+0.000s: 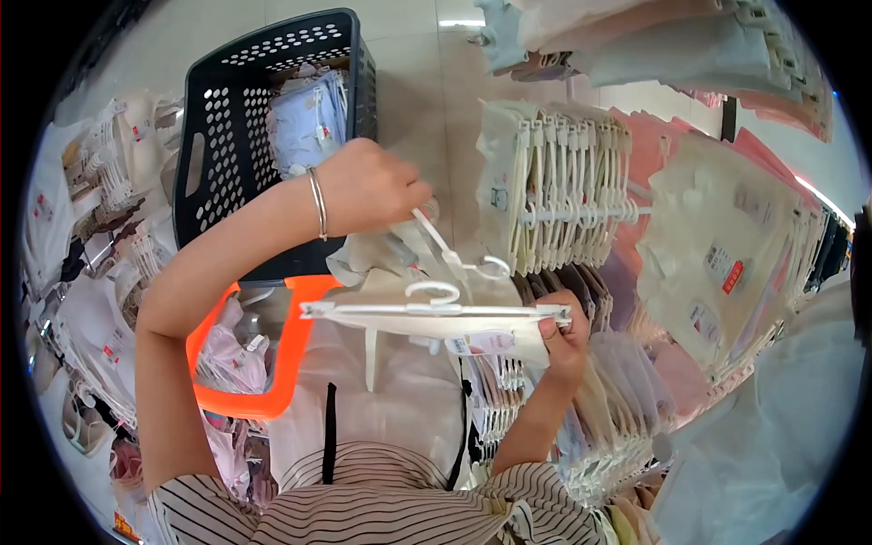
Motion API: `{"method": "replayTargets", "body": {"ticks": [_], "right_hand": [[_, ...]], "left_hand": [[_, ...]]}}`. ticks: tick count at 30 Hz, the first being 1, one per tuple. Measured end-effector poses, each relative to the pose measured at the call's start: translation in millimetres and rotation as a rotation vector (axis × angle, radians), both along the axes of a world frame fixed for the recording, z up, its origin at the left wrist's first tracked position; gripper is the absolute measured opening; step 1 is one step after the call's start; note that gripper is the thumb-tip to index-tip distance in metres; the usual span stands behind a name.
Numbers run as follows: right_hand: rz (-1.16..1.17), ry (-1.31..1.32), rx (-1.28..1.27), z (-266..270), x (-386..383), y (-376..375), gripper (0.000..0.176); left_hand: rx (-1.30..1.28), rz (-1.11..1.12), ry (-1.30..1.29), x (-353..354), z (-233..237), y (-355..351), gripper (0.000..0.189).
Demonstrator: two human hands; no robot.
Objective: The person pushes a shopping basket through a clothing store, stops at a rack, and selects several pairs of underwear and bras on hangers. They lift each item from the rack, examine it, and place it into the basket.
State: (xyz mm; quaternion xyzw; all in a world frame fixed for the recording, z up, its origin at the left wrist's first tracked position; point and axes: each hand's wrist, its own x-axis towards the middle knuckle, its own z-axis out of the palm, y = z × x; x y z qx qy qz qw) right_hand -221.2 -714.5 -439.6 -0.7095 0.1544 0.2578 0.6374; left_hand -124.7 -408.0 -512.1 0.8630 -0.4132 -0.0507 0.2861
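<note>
My left hand, with a silver bangle at the wrist, is closed around one end of a white plastic hanger. From that hanger hangs a pale greyish garment, partly hidden behind my arm. In front of my body, my right hand grips the right clip end of a second white clip hanger. A cream garment is clipped to it, and a printed label shows below the bar. The two hanger hooks lie close to each other.
A dark perforated basket with folded light-blue clothes stands ahead; its orange handle extends toward me. Racks of cream garments on white hangers and a tagged cream garment are at right. Bras hang at left.
</note>
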Motion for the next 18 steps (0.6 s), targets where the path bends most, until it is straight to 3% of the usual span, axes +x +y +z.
{"method": "replayTargets", "body": {"ticks": [3,7,10,14,15,18], "right_hand": [[-0.187,-0.135,0.03,5,-14,-11,0.037],[-0.497,-0.267,0.273,22,-48,-45,0.034],[-0.539,-0.39,0.137,39,-58,-56,0.032],[-0.566,-0.493,-0.007,52,-70,-62,0.03],[-0.571,-0.513,-0.031,55,-73,-63,0.029],[-0.568,-0.533,-0.102,64,-84,-65,0.028]], "left_hand": [[-0.02,0.055,0.025,8,-5,-11,0.027],[-0.176,0.085,0.0,9,6,-19,0.035],[-0.344,0.042,0.12,6,20,-37,0.03],[-0.545,-0.022,-0.004,-2,14,-72,0.023],[-0.481,-0.092,0.003,-2,13,-76,0.024],[-0.643,-0.051,0.351,-8,2,-90,0.024]]}}
